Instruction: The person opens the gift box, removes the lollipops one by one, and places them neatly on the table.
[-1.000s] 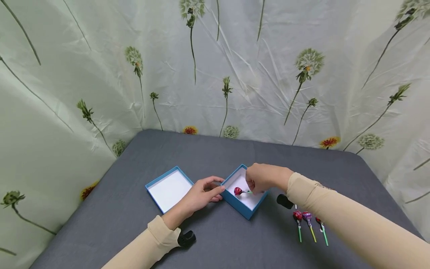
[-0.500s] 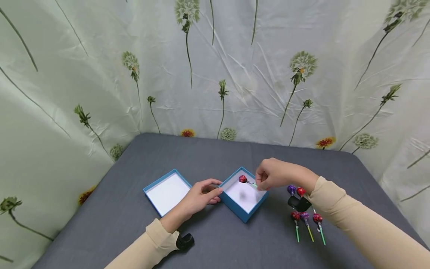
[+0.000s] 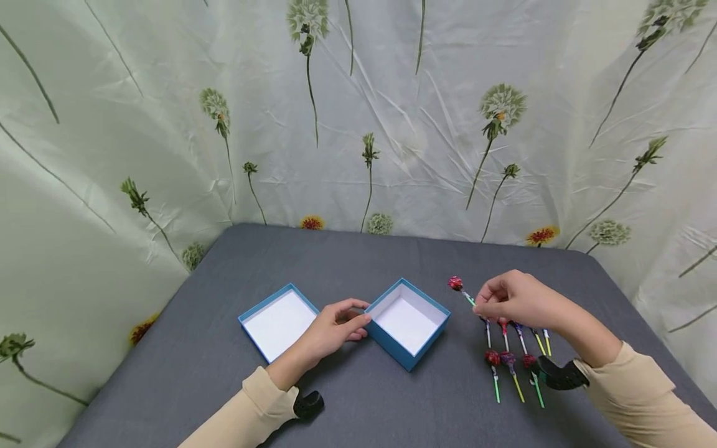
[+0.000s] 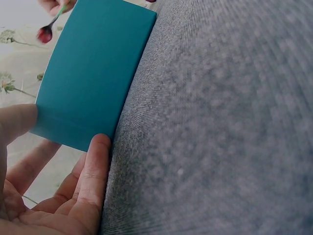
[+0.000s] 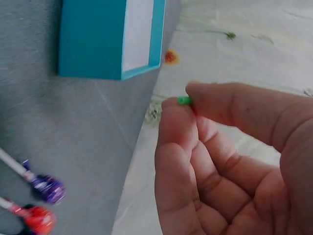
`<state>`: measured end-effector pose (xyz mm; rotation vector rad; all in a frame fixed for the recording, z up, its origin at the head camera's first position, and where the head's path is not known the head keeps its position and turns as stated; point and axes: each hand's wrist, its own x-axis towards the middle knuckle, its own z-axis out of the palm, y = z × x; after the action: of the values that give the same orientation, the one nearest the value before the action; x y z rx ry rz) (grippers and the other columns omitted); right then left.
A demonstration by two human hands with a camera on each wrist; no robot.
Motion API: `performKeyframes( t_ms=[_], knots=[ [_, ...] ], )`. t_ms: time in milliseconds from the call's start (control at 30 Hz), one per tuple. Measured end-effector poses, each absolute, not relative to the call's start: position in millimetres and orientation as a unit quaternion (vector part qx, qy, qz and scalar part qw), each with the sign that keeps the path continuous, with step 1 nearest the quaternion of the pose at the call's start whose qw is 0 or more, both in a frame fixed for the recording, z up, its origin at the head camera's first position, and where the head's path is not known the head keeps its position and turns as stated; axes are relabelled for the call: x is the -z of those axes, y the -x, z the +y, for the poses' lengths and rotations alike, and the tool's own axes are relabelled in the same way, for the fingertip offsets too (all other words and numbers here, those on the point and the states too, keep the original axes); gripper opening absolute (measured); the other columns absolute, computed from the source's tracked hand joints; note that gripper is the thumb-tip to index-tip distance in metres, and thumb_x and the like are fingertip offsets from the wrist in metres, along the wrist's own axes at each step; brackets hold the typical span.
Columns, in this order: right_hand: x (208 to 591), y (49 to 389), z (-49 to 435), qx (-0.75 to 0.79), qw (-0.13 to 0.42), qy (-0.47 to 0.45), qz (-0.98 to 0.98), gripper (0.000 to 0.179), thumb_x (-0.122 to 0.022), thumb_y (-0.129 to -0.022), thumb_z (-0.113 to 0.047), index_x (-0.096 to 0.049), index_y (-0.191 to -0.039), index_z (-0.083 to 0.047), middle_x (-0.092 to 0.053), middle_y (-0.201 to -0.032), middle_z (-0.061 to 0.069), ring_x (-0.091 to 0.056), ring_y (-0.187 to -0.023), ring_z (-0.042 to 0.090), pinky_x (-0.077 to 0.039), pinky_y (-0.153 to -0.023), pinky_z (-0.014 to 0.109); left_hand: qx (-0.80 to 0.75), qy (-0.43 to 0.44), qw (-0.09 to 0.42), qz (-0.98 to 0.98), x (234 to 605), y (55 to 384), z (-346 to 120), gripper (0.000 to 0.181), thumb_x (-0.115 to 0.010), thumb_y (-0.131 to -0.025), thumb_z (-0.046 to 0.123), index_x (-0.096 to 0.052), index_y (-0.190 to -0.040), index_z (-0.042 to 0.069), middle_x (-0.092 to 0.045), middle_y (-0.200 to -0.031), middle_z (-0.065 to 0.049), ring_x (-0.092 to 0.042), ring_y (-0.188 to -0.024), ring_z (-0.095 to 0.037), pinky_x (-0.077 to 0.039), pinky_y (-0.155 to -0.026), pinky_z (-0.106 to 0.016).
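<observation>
A blue open-topped box (image 3: pixel 407 356) with a white inside stands on the grey table. My left hand (image 3: pixel 335 330) holds its left corner, thumb and fingers around the corner; in the left wrist view the thumb and one fingertip (image 4: pixel 100 147) touch the teal box wall (image 4: pixel 98 68). My right hand (image 3: pixel 518 298) is right of the box, above the table, and pinches a red-wrapped lollipop (image 3: pixel 455 284) by its green stick. In the right wrist view the stick's green end (image 5: pixel 184 100) shows between thumb and finger; the candy head is hidden there.
Several lollipops lie in two rows under and beside my right hand, including a purple one (image 3: pixel 508 359) and a red one (image 3: pixel 492 358). The box's shallow blue lid (image 3: pixel 263 303) lies white side up at the left. A flower-printed curtain (image 3: pixel 414 155) hangs behind the table.
My right hand has lifted the red lollipop out of the box and carried it right, toward the rows of lollipops. The left hand stays at the box corner.
</observation>
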<state>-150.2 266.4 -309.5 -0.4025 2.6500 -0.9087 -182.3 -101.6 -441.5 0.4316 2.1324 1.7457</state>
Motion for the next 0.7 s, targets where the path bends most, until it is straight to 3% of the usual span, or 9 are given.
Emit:
performKeyframes(
  t_ms=[233,400,700],
  knots=[
    [327,118,306,0.356,0.144,0.074,0.920,0.020,-0.069,-0.105,-0.023,-0.074,-0.101,-0.004,-0.066,-0.079,0.001,-0.057,-0.069,0.008,-0.048,-0.059,0.027,-0.622,-0.154,0.179,0.747,441,182,-101,0.042,-0.069,-0.107,0.028,-0.064,-0.142,0.005,-0.074,-0.126,-0.017,-0.079,-0.102,-0.023,-0.066,-0.094,-0.037],
    [343,101,331,0.367,0.147,0.052,0.917,0.023,-0.067,-0.106,-0.022,-0.073,-0.103,-0.001,-0.064,-0.077,-0.004,-0.055,-0.073,0.003,-0.047,-0.063,0.026,-0.624,-0.153,0.179,0.745,441,182,-99,0.042,-0.069,-0.107,0.027,-0.064,-0.142,0.005,-0.074,-0.125,-0.016,-0.078,-0.102,-0.023,-0.066,-0.093,-0.037],
    [375,74,356,0.408,0.186,0.021,0.894,0.026,-0.062,-0.109,-0.017,-0.073,-0.104,0.005,-0.072,-0.082,-0.004,-0.062,-0.074,-0.001,-0.057,-0.066,0.024,-0.627,-0.145,0.183,0.743,439,179,-103,0.043,-0.068,-0.108,0.027,-0.063,-0.144,0.004,-0.074,-0.124,-0.017,-0.078,-0.102,-0.021,-0.066,-0.093,-0.036]
  ],
)
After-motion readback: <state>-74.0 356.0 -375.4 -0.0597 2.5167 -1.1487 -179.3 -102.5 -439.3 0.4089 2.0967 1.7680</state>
